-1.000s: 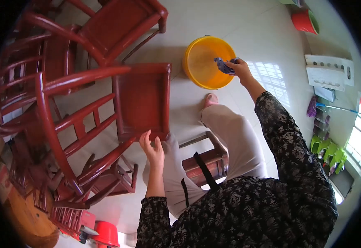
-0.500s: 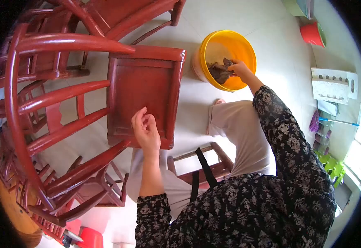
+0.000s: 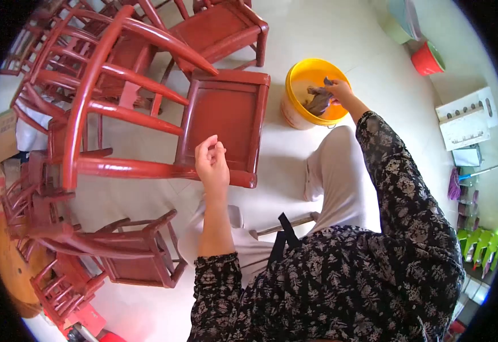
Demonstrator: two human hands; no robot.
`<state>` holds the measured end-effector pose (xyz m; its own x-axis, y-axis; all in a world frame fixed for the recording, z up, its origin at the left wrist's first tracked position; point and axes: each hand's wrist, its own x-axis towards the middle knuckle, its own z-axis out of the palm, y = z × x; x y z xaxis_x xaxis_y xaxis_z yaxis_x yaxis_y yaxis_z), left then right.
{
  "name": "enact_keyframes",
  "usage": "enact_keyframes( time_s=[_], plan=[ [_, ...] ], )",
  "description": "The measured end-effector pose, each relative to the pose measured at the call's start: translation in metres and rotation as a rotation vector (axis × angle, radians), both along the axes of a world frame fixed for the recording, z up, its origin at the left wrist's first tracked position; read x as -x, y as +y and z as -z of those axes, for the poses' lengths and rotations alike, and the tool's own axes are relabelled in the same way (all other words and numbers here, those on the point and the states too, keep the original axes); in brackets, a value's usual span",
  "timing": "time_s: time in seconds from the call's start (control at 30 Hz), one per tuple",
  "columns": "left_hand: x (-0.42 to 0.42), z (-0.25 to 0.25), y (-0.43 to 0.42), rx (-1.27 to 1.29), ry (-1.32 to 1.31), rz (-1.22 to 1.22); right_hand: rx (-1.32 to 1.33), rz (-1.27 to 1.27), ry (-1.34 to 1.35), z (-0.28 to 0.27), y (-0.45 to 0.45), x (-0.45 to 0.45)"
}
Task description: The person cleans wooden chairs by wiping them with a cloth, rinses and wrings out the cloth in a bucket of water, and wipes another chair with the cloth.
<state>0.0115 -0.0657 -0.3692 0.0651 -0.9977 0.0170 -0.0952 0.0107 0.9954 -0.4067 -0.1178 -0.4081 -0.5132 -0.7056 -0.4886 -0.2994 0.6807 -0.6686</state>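
My right hand point(image 3: 338, 90) grips a wet-looking grey cloth point(image 3: 319, 102) by its upper end at the rim of a yellow bucket point(image 3: 292, 113). The cloth hangs inside the bucket; its lower end rests near the inner wall. My left hand point(image 3: 212, 166) is held over the near edge of a red wooden chair's seat point(image 3: 221, 122), fingers loosely curled and a little apart, with nothing in them. Whether it touches the chair cannot be made out. The chair's slatted back point(image 3: 132, 117) extends to the left.
Another red chair point(image 3: 217, 31) stands behind, and a smaller one point(image 3: 141, 256) is at lower left. More chairs crowd the left side. Along the right wall are a red bucket point(image 3: 427, 59), a white rack point(image 3: 464, 126), a purple mop head point(image 3: 453, 183) and green items point(image 3: 480, 246).
The view has shifted, so the chair and bucket appear elsewhere in the picture. My right hand has lifted the cloth higher toward the bucket's rim. My left hand stays by the chair seat.
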Motion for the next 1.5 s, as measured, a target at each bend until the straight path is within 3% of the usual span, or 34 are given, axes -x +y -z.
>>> enact_keyframes(
  time_s=[0.03,0.17,0.33,0.43,0.5,0.53,0.6,0.7,0.8,0.87,0.93,1.0,1.03,1.1,1.13,1.2,1.23,1.3,1.33,1.4,1.43,1.47,1.5],
  plan=[
    [-0.004,0.005,0.003,-0.055,0.038,-0.028,0.022,0.084,-0.116,-0.01,0.003,-0.007],
    [-0.011,0.006,0.006,-0.188,0.062,-0.106,-0.003,0.011,-0.116,-0.034,0.002,-0.01],
    [0.017,0.017,0.0,-0.21,0.045,-0.03,0.107,-0.023,-0.186,-0.053,-0.009,0.003],
    [0.024,0.019,0.0,-0.232,-0.011,0.07,0.157,-0.028,-0.384,-0.036,-0.002,0.01],
    [0.027,0.009,0.004,-0.276,-0.013,0.069,-0.173,-0.252,0.208,-0.017,0.007,0.022],
    [0.031,0.003,0.003,-0.305,-0.001,0.064,-0.173,-0.241,0.193,-0.005,0.013,0.028],
    [0.054,-0.028,-0.004,-0.356,0.041,0.05,-0.036,-0.442,0.528,0.025,0.022,0.04],
    [0.105,-0.043,-0.023,-0.378,0.209,0.224,-0.085,-0.415,0.352,0.038,0.016,0.032],
    [0.171,-0.027,-0.039,-0.691,0.528,0.368,-0.13,-0.485,0.258,0.03,0.015,0.016],
    [0.214,-0.014,-0.036,-0.973,0.716,0.326,-0.286,-0.503,0.309,0.035,0.018,0.012],
    [0.25,0.005,-0.035,-1.186,0.681,0.173,-0.249,-0.401,0.243,0.119,0.038,0.017],
    [0.276,0.011,-0.031,-1.213,0.514,0.029,-0.197,-0.438,0.703,0.148,0.062,-0.002],
    [0.286,0.013,-0.03,-1.227,0.507,0.019,-0.209,-0.445,0.691,0.153,0.07,-0.007],
    [0.298,0.023,-0.032,-1.241,0.265,-0.081,-0.191,-0.508,0.324,0.142,0.072,-0.018],
    [0.305,0.031,-0.034,-1.253,0.26,-0.088,-0.202,-0.513,0.315,0.129,0.067,-0.015],
    [0.308,0.067,-0.03,-1.108,0.636,-0.163,-0.321,-0.394,0.149,0.083,0.054,-0.011],
    [0.311,0.076,-0.031,-1.115,0.631,-0.165,-0.327,-0.393,0.144,0.082,0.05,-0.007],
    [0.311,0.094,-0.032,-1.161,0.637,-0.23,-0.289,-0.756,0.532,0.091,0.041,-0.002],
    [0.31,0.104,-0.033,-1.167,0.634,-0.23,-0.294,-0.755,0.529,0.096,0.042,-0.006],
    [0.317,0.12,-0.036,-1.3,0.434,-0.324,0.057,-0.698,0.462,0.119,0.046,-0.008],
    [0.317,0.125,-0.035,-1.301,0.443,-0.317,-0.11,-0.545,0.071,0.159,0.046,-0.003],
    [0.318,0.126,-0.034,-1.321,0.541,-0.353,-0.108,-0.545,0.08,0.155,0.037,0.001],
    [0.317,0.131,-0.033,-1.339,0.635,-0.392,-0.18,-0.66,-0.093,0.143,0.026,-0.002]
  ],
)
